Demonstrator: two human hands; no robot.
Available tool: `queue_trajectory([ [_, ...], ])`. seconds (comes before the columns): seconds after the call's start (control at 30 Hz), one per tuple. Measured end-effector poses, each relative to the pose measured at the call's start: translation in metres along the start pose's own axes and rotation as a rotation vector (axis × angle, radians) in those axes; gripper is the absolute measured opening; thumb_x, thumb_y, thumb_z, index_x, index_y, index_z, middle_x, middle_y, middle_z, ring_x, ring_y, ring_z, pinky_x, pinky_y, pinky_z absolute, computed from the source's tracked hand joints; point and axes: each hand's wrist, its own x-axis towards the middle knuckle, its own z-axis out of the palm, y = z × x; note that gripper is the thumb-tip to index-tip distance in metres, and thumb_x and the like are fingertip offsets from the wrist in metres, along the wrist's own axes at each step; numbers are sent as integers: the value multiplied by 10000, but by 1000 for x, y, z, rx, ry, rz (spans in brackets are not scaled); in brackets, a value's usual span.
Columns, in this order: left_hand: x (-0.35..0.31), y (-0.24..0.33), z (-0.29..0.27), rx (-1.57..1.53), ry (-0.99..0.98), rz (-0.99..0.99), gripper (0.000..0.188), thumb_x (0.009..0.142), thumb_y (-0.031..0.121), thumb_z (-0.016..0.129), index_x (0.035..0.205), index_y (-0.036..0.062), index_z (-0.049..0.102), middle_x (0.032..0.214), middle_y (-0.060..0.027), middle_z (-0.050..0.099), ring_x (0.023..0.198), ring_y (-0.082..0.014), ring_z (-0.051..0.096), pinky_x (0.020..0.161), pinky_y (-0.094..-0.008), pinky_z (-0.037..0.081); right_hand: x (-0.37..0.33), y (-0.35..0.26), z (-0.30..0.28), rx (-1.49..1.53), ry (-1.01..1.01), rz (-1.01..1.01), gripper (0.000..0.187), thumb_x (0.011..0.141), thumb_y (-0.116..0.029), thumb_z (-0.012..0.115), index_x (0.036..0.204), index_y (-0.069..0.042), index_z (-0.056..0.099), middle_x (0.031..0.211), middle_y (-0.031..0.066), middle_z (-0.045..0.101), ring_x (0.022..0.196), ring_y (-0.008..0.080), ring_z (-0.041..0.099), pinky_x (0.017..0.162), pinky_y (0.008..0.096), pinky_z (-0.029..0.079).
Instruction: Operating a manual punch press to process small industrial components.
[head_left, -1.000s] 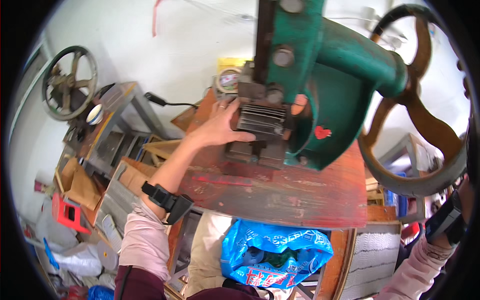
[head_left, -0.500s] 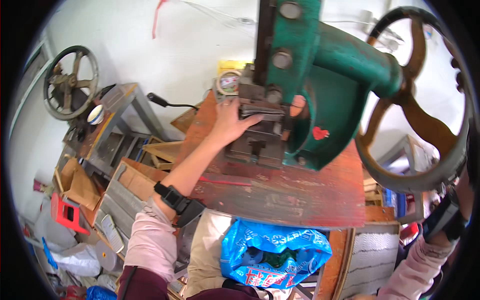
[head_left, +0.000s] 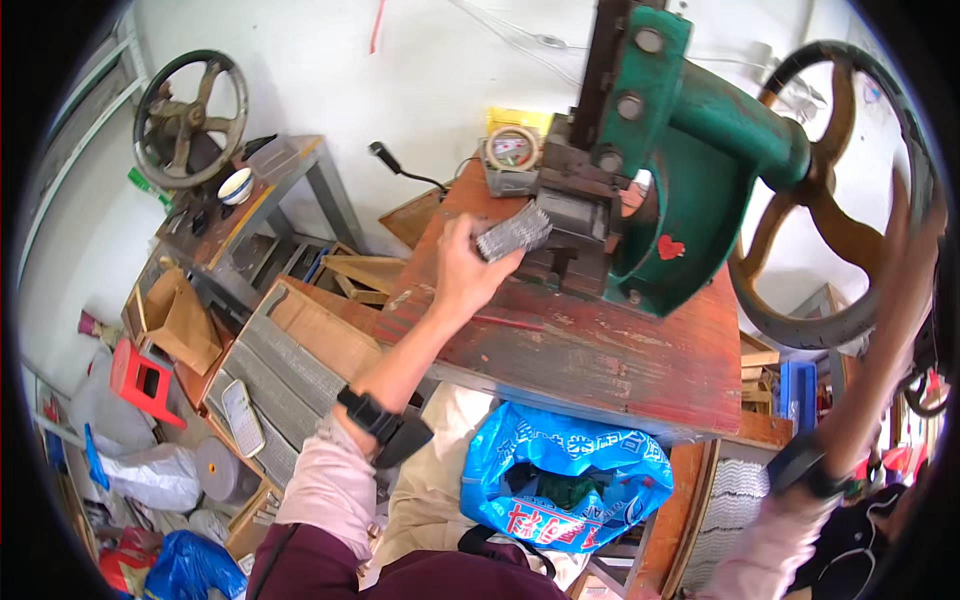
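My left hand (head_left: 466, 268) holds a bundle of thin grey metal strips (head_left: 516, 233) with ridged edges, between thumb and fingers. The bundle is tilted in front of the dark metal die block (head_left: 575, 216) of a green hand press (head_left: 735, 115). The press stands on a worn red-brown table (head_left: 610, 350). At the far right my right hand (head_left: 918, 225) is raised beside the rim of the press's big handwheel (head_left: 795, 325). Its fingers are smeared, and I cannot tell whether they grip the rim.
Behind the die block, a tape roll (head_left: 511, 148) lies on a small box. A blue plastic bag (head_left: 570, 435) sits below the table's front edge. On the left are a second handwheel (head_left: 228, 95), a cup (head_left: 235, 187), a red stool (head_left: 140, 382) and ridged grey sheets (head_left: 285, 365).
The left hand has drawn the metal strips out of the press toward me and turned them. The right arm has risen from the lower right to the handwheel. The view has shifted.
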Motion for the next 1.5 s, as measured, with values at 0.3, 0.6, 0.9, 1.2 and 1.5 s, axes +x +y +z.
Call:
queue_trajectory([
  [0.3,-139,29,-74,-72,-42,35,387,577,83,793,907,35,597,983,-116,613,952,-291,565,852,-386,426,-274,-271,-126,2498,-1107,1679,446,935,-235,537,1246,39,375,1222,138,473,1101,211,491,930,358,414],
  [0.6,-167,46,-65,25,-175,391,389,570,72,793,886,34,569,947,-80,636,993,-291,547,836,-427,440,-252,-266,-122,2212,-967,2073,243,867,-33,608,1089,12,523,973,71,611,851,145,602,782,299,518],
  [0.9,-209,51,-37,-145,-266,399,426,616,131,817,930,62,537,1041,-97,621,1000,-290,559,817,-424,435,-285,-224,-124,1737,-904,1814,375,900,-150,545,1179,92,481,939,204,634,856,260,636,774,346,513],
  [1.2,-253,-16,-78,78,-518,145,380,719,228,757,990,49,559,1046,-116,576,1033,-310,531,875,-435,420,-389,-186,-152,1151,-1213,530,315,807,-63,672,1079,61,574,1005,211,636,858,319,654,759,375,518],
  [1.5,-191,-182,-231,789,-102,-258,278,743,133,657,968,2,559,917,-238,582,908,-408,550,818,-464,444,-412,-195,-136,1085,-1630,92,299,791,-86,644,1037,67,570,916,265,610,822,442,595,719,463,485],
])
